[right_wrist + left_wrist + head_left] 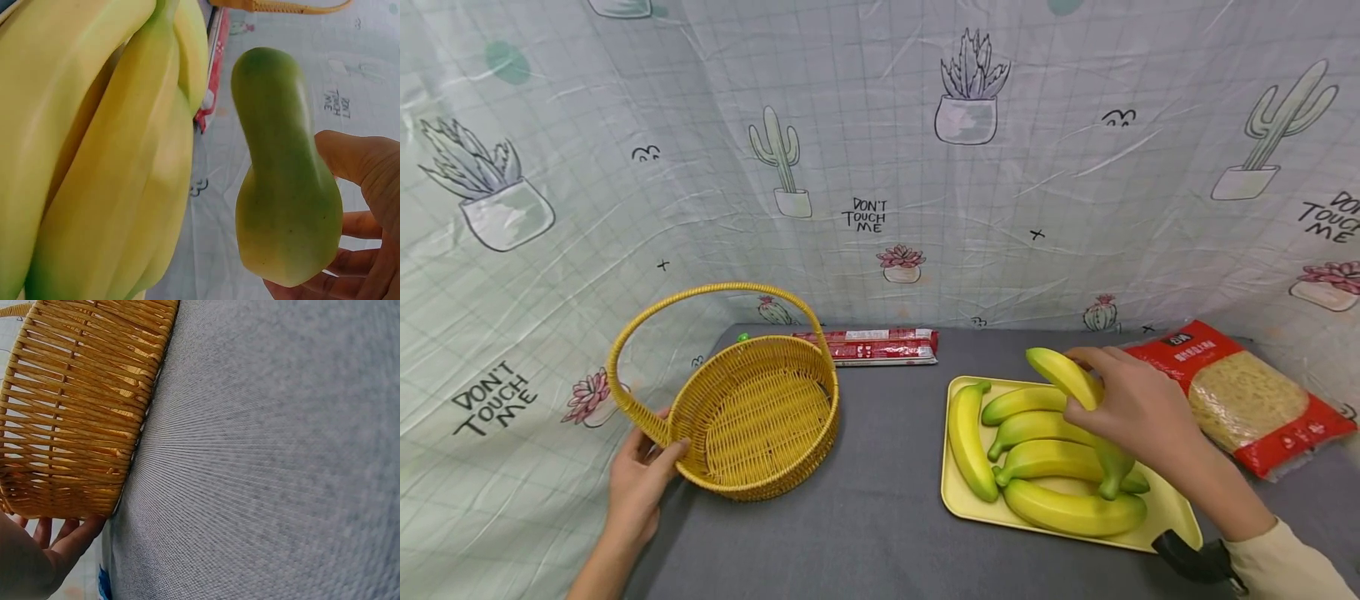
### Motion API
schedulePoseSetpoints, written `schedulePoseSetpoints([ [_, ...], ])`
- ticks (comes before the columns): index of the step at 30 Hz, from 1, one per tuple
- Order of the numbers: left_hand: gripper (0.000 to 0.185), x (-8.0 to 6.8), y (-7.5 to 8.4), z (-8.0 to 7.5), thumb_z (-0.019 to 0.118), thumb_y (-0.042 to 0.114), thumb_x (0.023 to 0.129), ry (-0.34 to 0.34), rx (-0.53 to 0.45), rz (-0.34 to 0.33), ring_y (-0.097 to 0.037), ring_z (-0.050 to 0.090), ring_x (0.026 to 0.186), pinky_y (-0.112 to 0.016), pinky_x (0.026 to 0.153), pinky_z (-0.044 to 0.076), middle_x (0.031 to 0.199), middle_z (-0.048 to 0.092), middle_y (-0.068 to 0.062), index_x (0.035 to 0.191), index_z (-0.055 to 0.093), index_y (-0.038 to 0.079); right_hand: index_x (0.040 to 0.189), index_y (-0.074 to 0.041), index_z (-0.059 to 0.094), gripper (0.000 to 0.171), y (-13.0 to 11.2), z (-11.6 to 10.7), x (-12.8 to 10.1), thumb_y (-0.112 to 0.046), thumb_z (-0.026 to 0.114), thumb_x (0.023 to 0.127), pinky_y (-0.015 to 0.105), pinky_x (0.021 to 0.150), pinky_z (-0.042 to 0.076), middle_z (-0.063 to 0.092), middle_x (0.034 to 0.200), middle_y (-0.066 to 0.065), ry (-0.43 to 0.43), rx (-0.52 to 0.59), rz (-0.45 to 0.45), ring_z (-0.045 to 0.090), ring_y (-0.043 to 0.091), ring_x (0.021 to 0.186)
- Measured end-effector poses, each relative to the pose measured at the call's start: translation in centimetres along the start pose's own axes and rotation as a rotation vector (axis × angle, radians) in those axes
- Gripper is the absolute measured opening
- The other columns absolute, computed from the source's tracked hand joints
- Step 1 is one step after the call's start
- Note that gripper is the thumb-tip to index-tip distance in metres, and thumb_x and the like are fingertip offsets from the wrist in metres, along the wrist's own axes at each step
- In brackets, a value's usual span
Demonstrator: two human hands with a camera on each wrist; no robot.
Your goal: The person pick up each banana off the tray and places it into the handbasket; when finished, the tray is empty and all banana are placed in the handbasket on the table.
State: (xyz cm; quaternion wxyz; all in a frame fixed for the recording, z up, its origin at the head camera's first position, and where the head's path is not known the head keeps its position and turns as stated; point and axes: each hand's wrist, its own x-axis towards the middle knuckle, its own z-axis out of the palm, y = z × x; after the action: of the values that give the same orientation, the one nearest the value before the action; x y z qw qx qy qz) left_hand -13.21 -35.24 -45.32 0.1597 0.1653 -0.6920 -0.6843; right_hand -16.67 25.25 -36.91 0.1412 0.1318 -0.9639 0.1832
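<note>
My left hand (638,487) grips the near left side of a round yellow wicker basket (763,421), thumb over the rim and fingers on the outside wall. The basket has a tall arched handle and nothing inside. In the left wrist view, fingers touch its woven wall (75,412) low down. My right hand (1138,404) holds a yellow-green banana (1066,375) above a pale yellow tray (1180,518), its lower end pointing down toward the tray. The right wrist view shows this held banana (284,181) end-on, with thumb and fingers around it. Several bananas (970,442) lie on the tray.
Behind the tray, at the right, lies a red bag of pale noodle-like food (1247,400). Flat red packets (887,346) lie at the back behind the basket. A printed curtain (865,150) hangs behind the grey table (872,525).
</note>
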Motion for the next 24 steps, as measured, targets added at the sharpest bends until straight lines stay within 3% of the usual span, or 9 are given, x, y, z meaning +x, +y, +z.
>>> schedulePoseSetpoints([
  [15, 0.055, -0.1, -0.2, -0.2, 0.07, -0.005, 0.099, 0.001, -0.008, -0.004, -0.007, 0.063, 0.109, -0.021, 0.076, 0.058, 0.124, 0.06, 0.001, 0.15, 0.051, 0.003, 0.129, -0.013, 0.073, 0.051, -3.3, 0.8, 2.3, -0.023, 0.077, 0.079, 0.033, 0.048, 0.042, 0.071, 0.111, 0.009, 0.004, -0.008, -0.123, 0.053, 0.017, 0.067],
  [21, 0.058, -0.1, 0.1, -0.1, 0.07, 0.002, 0.102, 0.029, 0.081, -0.063, -0.004, 0.061, 0.107, -0.02, 0.074, 0.056, 0.13, 0.056, 0.0, 0.155, 0.049, 0.01, 0.131, -0.014, 0.072, 0.052, -4.7, 1.3, 3.3, -0.023, 0.076, 0.079, 0.033, 0.048, 0.04, 0.07, 0.109, 0.007, -0.013, 0.015, -0.159, 0.05, 0.016, 0.063],
  [24, 0.058, -0.3, 0.0, -0.1, 0.07, 0.004, 0.102, 0.017, 0.093, -0.049, -0.003, 0.061, 0.107, -0.019, 0.073, 0.056, 0.131, 0.055, 0.0, 0.156, 0.048, 0.01, 0.131, -0.014, 0.072, 0.053, -5.5, 1.7, 3.8, -0.024, 0.076, 0.079, 0.033, 0.05, 0.042, 0.07, 0.112, 0.007, -0.021, 0.024, -0.177, 0.053, 0.016, 0.065],
])
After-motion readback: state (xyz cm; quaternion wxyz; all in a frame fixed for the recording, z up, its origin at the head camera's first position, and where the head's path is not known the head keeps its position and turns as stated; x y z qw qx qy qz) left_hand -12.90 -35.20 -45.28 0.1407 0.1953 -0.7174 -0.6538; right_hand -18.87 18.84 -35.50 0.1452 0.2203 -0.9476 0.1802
